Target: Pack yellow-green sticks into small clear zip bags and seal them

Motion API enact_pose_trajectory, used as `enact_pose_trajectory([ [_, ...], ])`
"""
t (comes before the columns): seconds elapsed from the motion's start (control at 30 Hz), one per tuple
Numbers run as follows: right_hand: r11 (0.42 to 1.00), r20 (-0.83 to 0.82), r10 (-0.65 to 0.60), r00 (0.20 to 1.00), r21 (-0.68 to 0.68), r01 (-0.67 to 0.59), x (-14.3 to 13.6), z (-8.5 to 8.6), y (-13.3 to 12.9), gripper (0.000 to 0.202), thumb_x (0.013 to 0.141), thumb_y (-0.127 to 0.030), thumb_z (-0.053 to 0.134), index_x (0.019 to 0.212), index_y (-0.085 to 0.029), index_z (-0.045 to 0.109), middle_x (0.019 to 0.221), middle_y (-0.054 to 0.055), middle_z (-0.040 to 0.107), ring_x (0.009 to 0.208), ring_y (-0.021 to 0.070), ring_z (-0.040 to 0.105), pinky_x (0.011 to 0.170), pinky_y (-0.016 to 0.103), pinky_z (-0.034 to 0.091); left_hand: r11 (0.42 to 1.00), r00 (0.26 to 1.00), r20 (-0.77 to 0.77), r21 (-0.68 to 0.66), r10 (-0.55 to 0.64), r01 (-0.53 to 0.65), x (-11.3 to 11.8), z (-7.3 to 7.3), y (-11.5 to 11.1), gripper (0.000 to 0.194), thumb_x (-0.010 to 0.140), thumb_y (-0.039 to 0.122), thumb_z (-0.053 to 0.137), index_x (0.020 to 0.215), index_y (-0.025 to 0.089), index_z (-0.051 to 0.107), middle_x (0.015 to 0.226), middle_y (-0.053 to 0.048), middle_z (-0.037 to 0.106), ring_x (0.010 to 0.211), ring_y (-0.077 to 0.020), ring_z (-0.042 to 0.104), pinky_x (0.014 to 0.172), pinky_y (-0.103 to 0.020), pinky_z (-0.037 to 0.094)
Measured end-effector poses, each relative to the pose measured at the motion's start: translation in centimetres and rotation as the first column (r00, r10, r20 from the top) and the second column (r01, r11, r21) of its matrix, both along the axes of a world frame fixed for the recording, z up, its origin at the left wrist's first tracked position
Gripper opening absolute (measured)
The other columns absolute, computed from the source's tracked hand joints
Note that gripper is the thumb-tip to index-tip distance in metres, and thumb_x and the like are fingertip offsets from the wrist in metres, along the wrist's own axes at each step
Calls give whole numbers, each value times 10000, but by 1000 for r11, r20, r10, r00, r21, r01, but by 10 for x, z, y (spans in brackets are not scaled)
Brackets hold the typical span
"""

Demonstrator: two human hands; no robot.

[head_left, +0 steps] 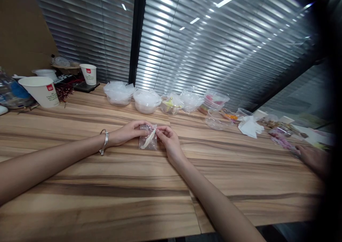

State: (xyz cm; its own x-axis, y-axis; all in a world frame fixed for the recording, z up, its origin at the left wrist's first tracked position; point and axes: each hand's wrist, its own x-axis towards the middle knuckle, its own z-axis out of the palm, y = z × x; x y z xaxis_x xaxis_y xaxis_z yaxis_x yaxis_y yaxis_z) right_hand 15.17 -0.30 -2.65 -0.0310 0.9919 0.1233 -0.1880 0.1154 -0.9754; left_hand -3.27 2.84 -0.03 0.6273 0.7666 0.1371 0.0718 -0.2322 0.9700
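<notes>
A small clear plastic bag (153, 146) with a pale, slender, feather-like piece (149, 139) inside is held just above or on the wooden table (112, 199). My left hand (130, 131), with a silver bangle at the wrist, grips the bag's upper left edge. Thumb and fingers of my right hand (169, 140) pinch its upper right corner. Both hands are closed on the same bag. Whether the bag's mouth is sealed cannot be made out.
Behind my hands stands a row of clear plastic bowls (147, 101) with bagged pieces. Paper cups (40, 90) are at the left. On the right lie a white tissue (250, 125) and pink bagged pieces (283, 140), near another person's hand (312, 156). Blinds (213, 39) rise behind the table.
</notes>
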Motion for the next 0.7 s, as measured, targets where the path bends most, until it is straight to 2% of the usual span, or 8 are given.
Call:
enact_pose_trajectory([
  [0.2, 999, 20, -18, 1000, 30, 18, -1, 2, 0, 186, 669, -317, 703, 788, -195, 626, 692, -4, 598, 614, 117, 510, 589, 235, 408, 1000, 1000, -8, -6, -8, 8, 0, 1, -2, 387, 768, 385, 608, 1089, 171, 574, 1066, -57, 623, 987, -213, 558, 853, -327, 447],
  [0.37, 999, 56, -25, 998, 35, 23, -2, 3, -2, 166, 687, -310, 686, 775, -190, 611, 626, -21, 562, 567, 104, 481, 519, 215, 350, 1000, 1000, -27, 10, -10, 10, 1, 3, -2, 375, 763, 370, 620, 1086, 185, 574, 1055, -44, 619, 979, -206, 552, 839, -311, 444],
  [0.7, 1000, 48, -20, 999, -1, 20, -3, 5, -3, 177, 703, -312, 666, 786, -191, 567, 650, -31, 558, 545, 85, 461, 476, 188, 323, 998, 998, 8, -20, -63, 63, 0, 6, -2, 396, 757, 338, 641, 1122, 192, 590, 1170, -53, 605, 1088, -226, 524, 949, -338, 388],
])
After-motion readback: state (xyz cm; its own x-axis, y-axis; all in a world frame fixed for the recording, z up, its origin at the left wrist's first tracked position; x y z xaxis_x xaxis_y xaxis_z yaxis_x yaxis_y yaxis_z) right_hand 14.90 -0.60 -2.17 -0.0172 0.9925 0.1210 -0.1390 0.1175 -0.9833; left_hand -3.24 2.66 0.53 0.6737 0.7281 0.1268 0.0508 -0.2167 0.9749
